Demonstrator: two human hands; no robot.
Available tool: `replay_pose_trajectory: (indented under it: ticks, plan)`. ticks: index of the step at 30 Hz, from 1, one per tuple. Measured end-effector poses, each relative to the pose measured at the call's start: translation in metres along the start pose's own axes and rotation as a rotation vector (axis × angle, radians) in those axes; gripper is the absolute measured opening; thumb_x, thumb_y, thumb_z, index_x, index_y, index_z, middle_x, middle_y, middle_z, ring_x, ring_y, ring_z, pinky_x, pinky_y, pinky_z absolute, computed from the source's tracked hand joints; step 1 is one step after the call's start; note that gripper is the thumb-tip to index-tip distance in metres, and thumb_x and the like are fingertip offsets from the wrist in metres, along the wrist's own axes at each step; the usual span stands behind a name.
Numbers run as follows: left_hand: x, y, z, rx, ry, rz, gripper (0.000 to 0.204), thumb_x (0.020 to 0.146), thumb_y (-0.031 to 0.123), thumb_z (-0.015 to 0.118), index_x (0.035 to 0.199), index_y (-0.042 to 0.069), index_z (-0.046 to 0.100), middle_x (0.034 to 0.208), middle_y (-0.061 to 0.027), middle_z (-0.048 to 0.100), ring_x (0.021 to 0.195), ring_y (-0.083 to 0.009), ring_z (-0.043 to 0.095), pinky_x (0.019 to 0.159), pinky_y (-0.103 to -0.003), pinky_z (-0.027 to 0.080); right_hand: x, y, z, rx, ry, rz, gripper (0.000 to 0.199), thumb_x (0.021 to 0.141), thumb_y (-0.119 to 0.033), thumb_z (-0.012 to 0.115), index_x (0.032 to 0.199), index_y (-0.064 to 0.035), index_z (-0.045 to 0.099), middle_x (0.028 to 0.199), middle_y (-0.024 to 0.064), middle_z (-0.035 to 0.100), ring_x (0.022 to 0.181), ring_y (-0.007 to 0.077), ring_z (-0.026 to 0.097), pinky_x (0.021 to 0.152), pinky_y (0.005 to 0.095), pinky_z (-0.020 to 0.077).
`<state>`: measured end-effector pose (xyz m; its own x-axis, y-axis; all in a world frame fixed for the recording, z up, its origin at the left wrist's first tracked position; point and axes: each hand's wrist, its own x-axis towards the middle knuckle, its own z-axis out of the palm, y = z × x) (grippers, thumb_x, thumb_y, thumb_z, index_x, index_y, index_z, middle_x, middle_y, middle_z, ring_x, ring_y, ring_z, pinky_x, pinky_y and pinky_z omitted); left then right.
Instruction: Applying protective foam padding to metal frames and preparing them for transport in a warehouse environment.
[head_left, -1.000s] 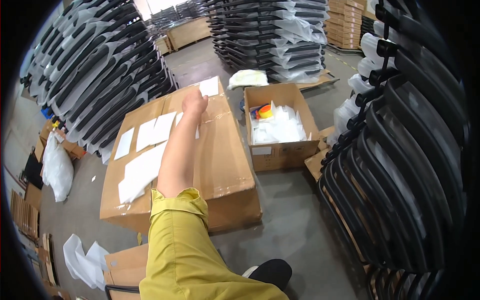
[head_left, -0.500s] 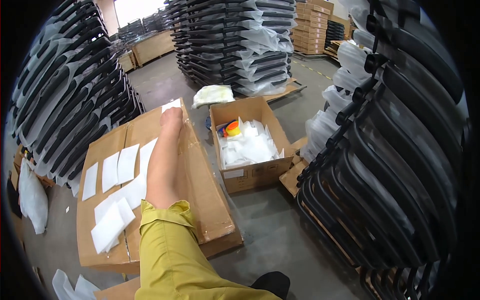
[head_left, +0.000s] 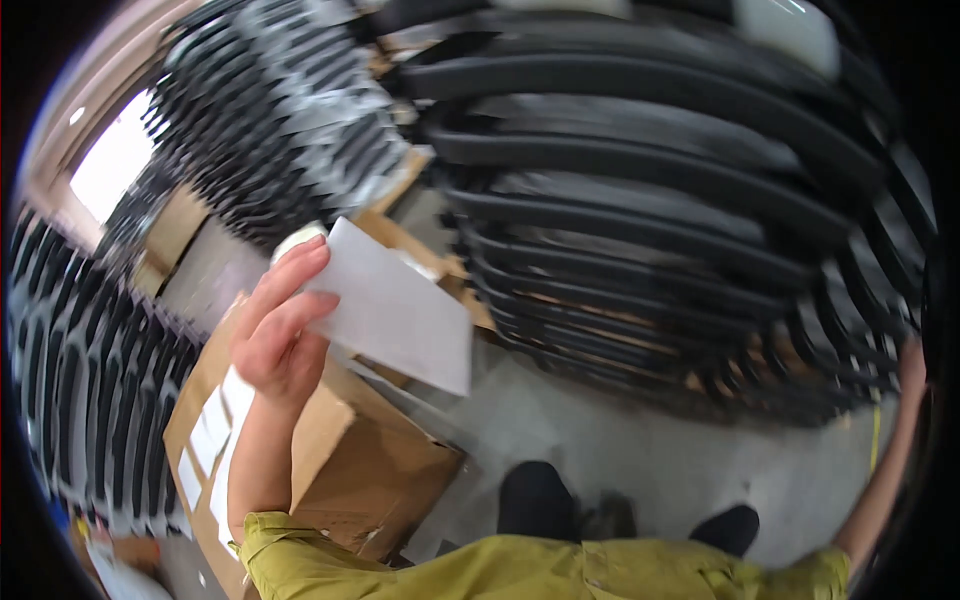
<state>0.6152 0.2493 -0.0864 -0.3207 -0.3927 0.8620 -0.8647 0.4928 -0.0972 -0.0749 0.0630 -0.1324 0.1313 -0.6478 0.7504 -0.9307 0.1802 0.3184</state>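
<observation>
My left hand [head_left: 282, 330] is raised in front of me, its fingers closed on one edge of a white rectangular sheet [head_left: 400, 310] that extends to the right, tilted. Whether the sheet is paper or thin foam I cannot tell. Below that hand, more white sheets [head_left: 208, 432] lie on a large brown cardboard box [head_left: 360, 470]. Out at the far right edge, my right hand [head_left: 912, 368] is beside a stack of curved black frames [head_left: 650, 190], which look like stacked chairs. Its fingers are hidden in the dark rim and blur.
Another tall stack of black frames with clear plastic wrap [head_left: 300, 110] stands at the back left. A further stack [head_left: 90, 400] is along the left side. Grey floor [head_left: 600, 430] shows between the box and the right-hand stack, around my feet.
My view has swung to the right. My left hand has come up from the far end of the box, now with a white sheet in it. My right hand has come into view.
</observation>
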Motion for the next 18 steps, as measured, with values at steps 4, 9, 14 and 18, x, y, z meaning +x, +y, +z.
replay_pose_trajectory:
  ticks: [4,9,14,18]
  plan:
    - [0.056,0.093,0.101,-0.443,0.038,0.012,0.011,0.069,-0.009,0.056,0.075,-0.003,0.05,0.097,-0.0246,0.056,0.09,-0.0363,0.057,0.079,-0.042,0.047,-0.061,-0.097,-0.071,1.167,-0.241,0.228,0.034,0.076,-0.005,0.053,0.11,-0.0029,0.051,0.105,0.0062,0.056,0.098,0.0159,0.051,0.084,0.0268,0.0375]
    - [0.066,0.15,0.177,-0.728,0.155,-0.045,0.012,0.071,-0.011,0.054,0.076,0.0,0.051,0.097,-0.0225,0.057,0.091,-0.0334,0.057,0.078,-0.037,0.047,-0.114,-0.134,-0.102,2.266,-0.808,0.334,0.033,0.086,-0.021,0.046,0.111,0.0008,0.048,0.106,0.0128,0.054,0.101,0.0215,0.052,0.084,0.0339,0.0425]
    - [0.09,0.222,0.222,-0.843,0.12,0.085,0.017,0.068,-0.013,0.054,0.078,0.0,0.053,0.096,-0.0205,0.058,0.092,-0.0327,0.057,0.078,-0.036,0.047,-0.167,-0.095,-0.101,2.566,-0.672,0.512,0.036,0.085,-0.023,0.048,0.112,0.0,0.047,0.107,0.0125,0.054,0.102,0.0215,0.051,0.084,0.0333,0.0423]
    - [0.101,0.256,0.223,-0.735,0.038,0.243,0.013,0.072,-0.011,0.053,0.078,0.001,0.052,0.097,-0.0219,0.058,0.093,-0.0354,0.056,0.081,-0.039,0.046,-0.184,-0.075,-0.107,2.453,-0.533,0.557,0.031,0.082,-0.016,0.052,0.108,-0.001,0.049,0.106,0.0106,0.054,0.1,0.0188,0.051,0.082,0.0314,0.0426]
